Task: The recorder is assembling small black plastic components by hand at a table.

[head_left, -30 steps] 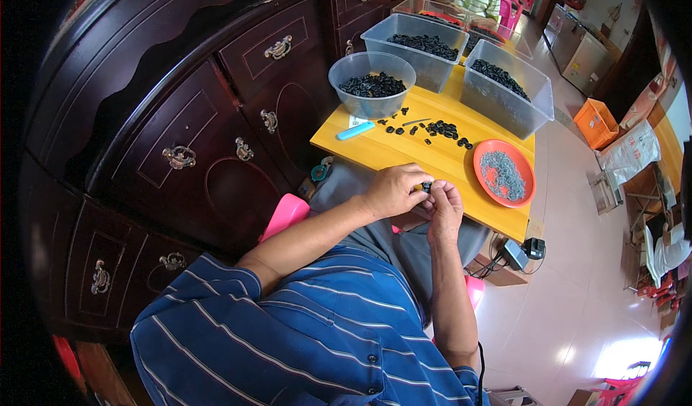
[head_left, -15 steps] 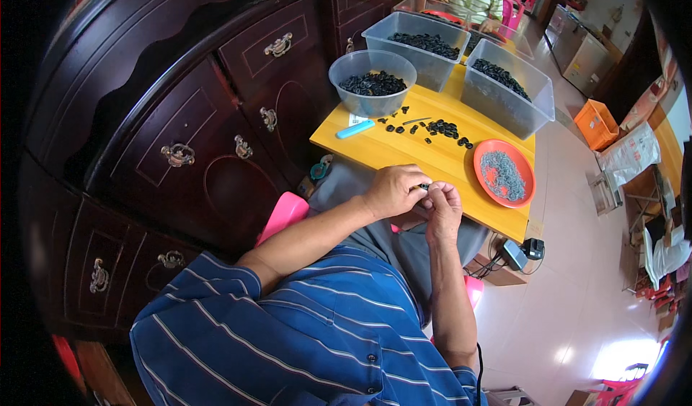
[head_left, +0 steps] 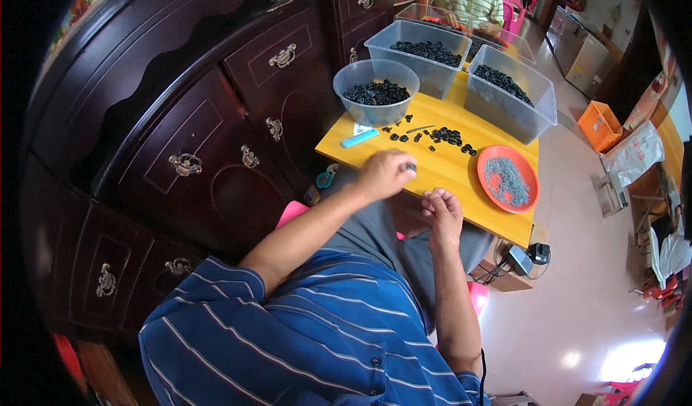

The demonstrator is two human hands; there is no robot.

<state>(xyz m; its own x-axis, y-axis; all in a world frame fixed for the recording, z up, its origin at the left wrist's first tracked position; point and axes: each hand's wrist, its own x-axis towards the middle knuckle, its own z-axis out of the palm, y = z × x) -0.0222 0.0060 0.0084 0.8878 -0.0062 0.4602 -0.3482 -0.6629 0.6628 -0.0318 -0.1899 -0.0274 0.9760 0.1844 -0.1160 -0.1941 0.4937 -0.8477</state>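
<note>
My left hand (head_left: 386, 175) is over the near edge of the yellow table (head_left: 346, 149), pinching a small black part (head_left: 411, 167) between thumb and fingertips. Apart from it, to the right, my right hand (head_left: 443, 211) has its thumb and fingers pressed together; whatever may be between them is too small to make out. Beyond my hands lie several loose black oval parts (head_left: 448, 136) on the tabletop. A light-blue handled tool (head_left: 360, 139) and a thin dark rod (head_left: 420, 128) lie near them. An orange-red plate (head_left: 535, 180) of small grey pieces (head_left: 507, 179) sits at the right.
A round clear bowl (head_left: 375, 112) and two clear rectangular bins (head_left: 432, 74), (head_left: 510, 113) hold black parts at the table's far side. Dark wooden cabinets (head_left: 216, 139) stand on the left. A person (head_left: 472, 2) sits beyond the bins. An orange crate (head_left: 600, 126) is on the floor at right.
My hands were together over the table's near edge. The left has moved away to the left and slightly up with the black part; the right stays nearly in place, a little lower.
</note>
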